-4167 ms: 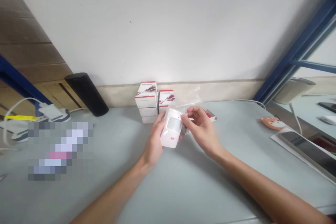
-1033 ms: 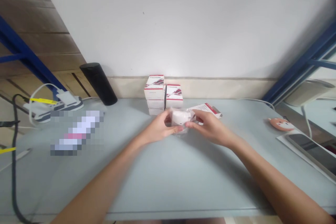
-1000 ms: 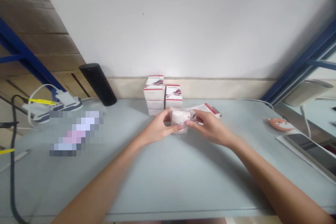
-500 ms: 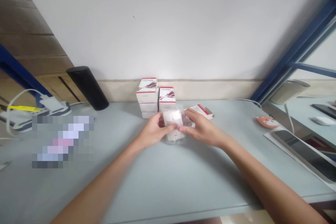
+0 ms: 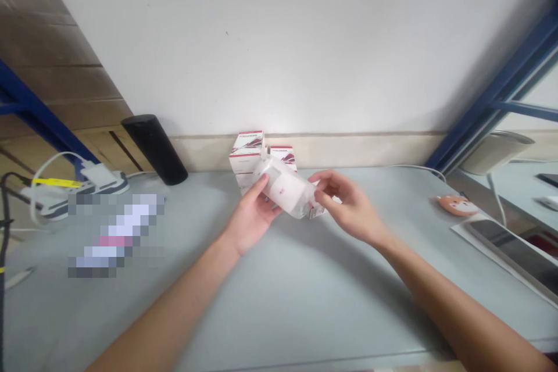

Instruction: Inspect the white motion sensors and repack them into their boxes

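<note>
My left hand (image 5: 249,216) grips a small white plastic device (image 5: 281,186) wrapped in a clear plastic bag, held tilted above the grey table (image 5: 279,296). My right hand (image 5: 349,204) pinches the right end of the bag, fingers curled. Behind the device stand stacked white and red boxes (image 5: 244,148) against the wall. Another red and white box lies mostly hidden behind my right hand.
A black cylinder (image 5: 153,149) stands at the back left. A white power strip with cables (image 5: 78,183) lies at the far left. An orange animal-shaped item (image 5: 454,204) and a dark tablet (image 5: 514,253) rest on the right. A blue metal frame (image 5: 492,99) rises at the right.
The device went from bare in my hands into a clear bag. In the last half second both hands lifted it off the table and tilted it up to the left.
</note>
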`<control>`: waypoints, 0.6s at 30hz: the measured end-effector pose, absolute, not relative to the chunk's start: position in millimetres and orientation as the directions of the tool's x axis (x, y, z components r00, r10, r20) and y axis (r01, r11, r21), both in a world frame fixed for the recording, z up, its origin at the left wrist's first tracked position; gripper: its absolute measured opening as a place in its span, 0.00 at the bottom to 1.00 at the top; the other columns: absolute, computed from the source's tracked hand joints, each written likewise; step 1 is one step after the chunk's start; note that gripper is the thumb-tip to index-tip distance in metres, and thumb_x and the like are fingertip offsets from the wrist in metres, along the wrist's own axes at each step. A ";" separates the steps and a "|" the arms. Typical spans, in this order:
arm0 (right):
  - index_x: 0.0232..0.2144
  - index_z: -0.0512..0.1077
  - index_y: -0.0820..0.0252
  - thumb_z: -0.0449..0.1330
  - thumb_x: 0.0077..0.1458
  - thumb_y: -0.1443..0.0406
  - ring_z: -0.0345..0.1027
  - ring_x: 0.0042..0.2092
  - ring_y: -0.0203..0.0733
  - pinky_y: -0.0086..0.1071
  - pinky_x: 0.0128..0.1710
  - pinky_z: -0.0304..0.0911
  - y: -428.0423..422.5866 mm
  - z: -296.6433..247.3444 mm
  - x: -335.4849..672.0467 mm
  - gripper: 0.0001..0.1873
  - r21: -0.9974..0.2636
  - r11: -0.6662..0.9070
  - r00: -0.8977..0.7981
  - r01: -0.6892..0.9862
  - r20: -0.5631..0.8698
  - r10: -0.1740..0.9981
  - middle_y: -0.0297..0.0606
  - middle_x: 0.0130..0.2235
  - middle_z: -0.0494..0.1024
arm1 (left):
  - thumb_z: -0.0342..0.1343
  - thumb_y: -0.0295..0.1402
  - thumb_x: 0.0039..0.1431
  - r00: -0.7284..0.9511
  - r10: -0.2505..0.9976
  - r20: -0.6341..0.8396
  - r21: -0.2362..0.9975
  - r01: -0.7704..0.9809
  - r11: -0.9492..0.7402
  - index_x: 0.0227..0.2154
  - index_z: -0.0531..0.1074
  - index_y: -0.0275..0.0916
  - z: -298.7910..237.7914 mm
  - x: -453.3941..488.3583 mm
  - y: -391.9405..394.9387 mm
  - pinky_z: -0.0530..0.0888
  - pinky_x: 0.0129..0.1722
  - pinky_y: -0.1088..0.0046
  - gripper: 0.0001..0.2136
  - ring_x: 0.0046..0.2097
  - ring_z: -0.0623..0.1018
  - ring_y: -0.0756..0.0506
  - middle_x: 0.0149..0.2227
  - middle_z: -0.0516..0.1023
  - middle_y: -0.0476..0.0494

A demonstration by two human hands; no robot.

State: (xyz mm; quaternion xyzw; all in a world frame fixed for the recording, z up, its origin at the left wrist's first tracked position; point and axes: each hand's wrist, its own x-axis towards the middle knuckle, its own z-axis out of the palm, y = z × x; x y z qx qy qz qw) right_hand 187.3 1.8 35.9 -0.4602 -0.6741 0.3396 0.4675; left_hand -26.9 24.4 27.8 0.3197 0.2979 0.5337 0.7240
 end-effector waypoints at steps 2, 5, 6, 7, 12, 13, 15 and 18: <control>0.45 0.74 0.53 0.57 0.64 0.62 0.69 0.34 0.39 0.34 0.36 0.66 3.1 35.7 190.0 0.10 -0.905 0.329 -0.045 0.271 0.330 0.943 0.32 0.32 0.74 | 0.64 0.39 0.65 0.251 0.964 -0.087 0.770 -0.597 0.226 0.57 0.74 0.43 28.6 -25.8 23.0 0.79 0.56 0.66 0.20 0.67 0.71 0.39 0.66 0.73 0.43; 0.51 0.71 0.51 0.52 0.69 0.53 0.70 0.35 0.40 0.35 0.36 0.68 2.4 37.4 193.8 0.16 -0.922 0.323 0.008 0.215 0.332 0.943 0.36 0.38 0.75 | 0.65 0.38 0.63 0.240 0.968 -0.074 0.763 -0.612 0.210 0.57 0.74 0.44 28.8 -24.9 21.0 0.78 0.58 0.66 0.20 0.66 0.71 0.40 0.66 0.73 0.44; 0.55 0.69 0.50 0.51 0.69 0.49 0.72 0.36 0.41 0.36 0.37 0.70 1.1 38.2 193.8 0.20 -0.929 0.310 -0.034 0.201 0.309 0.950 0.37 0.41 0.76 | 0.66 0.37 0.63 0.240 0.969 -0.061 0.764 -0.613 0.200 0.58 0.74 0.44 28.7 -24.7 20.3 0.78 0.58 0.65 0.21 0.66 0.72 0.39 0.65 0.73 0.44; 0.59 0.65 0.49 0.52 0.69 0.46 0.73 0.37 0.42 0.37 0.38 0.71 -0.5 38.8 192.9 0.24 -0.939 0.288 -0.097 0.188 0.274 0.957 0.38 0.44 0.76 | 0.66 0.37 0.63 0.247 0.968 -0.041 0.769 -0.611 0.188 0.58 0.74 0.44 28.6 -24.5 19.7 0.77 0.59 0.64 0.21 0.66 0.72 0.39 0.65 0.74 0.43; 0.56 0.66 0.53 0.64 0.61 0.44 0.76 0.35 0.42 0.40 0.36 0.76 -6.9 35.4 175.2 0.29 -0.986 0.147 -0.176 0.081 0.131 0.976 0.40 0.46 0.77 | 0.64 0.35 0.64 0.286 0.955 0.077 0.816 -0.568 0.104 0.60 0.72 0.42 26.4 -23.0 18.5 0.73 0.62 0.59 0.22 0.67 0.71 0.36 0.62 0.77 0.39; 0.50 0.69 0.55 0.65 0.59 0.44 0.76 0.35 0.42 0.41 0.36 0.76 -6.9 34.0 171.6 0.27 -0.991 0.131 -0.141 0.034 0.125 0.982 0.41 0.46 0.77 | 0.65 0.35 0.63 0.280 0.956 0.089 0.824 -0.560 0.087 0.60 0.72 0.42 25.8 -22.7 18.7 0.73 0.63 0.58 0.23 0.66 0.72 0.36 0.61 0.77 0.39; 0.41 0.70 0.57 0.68 0.57 0.46 0.76 0.34 0.41 0.41 0.37 0.76 -5.6 31.6 167.9 0.24 -0.993 0.099 -0.075 -0.056 0.103 0.992 0.40 0.44 0.77 | 0.66 0.34 0.62 0.256 0.960 0.115 0.838 -0.544 0.044 0.60 0.70 0.45 24.8 -22.7 19.0 0.72 0.63 0.57 0.24 0.66 0.72 0.37 0.62 0.77 0.41; 0.37 0.71 0.57 0.68 0.58 0.47 0.74 0.32 0.40 0.41 0.38 0.74 -1.1 29.0 171.6 0.21 -0.986 0.060 -0.042 -0.155 0.067 0.997 0.37 0.36 0.77 | 0.69 0.34 0.59 0.194 0.971 0.142 0.891 -0.453 -0.039 0.64 0.62 0.54 23.8 -24.3 17.7 0.73 0.62 0.56 0.33 0.63 0.75 0.39 0.61 0.76 0.45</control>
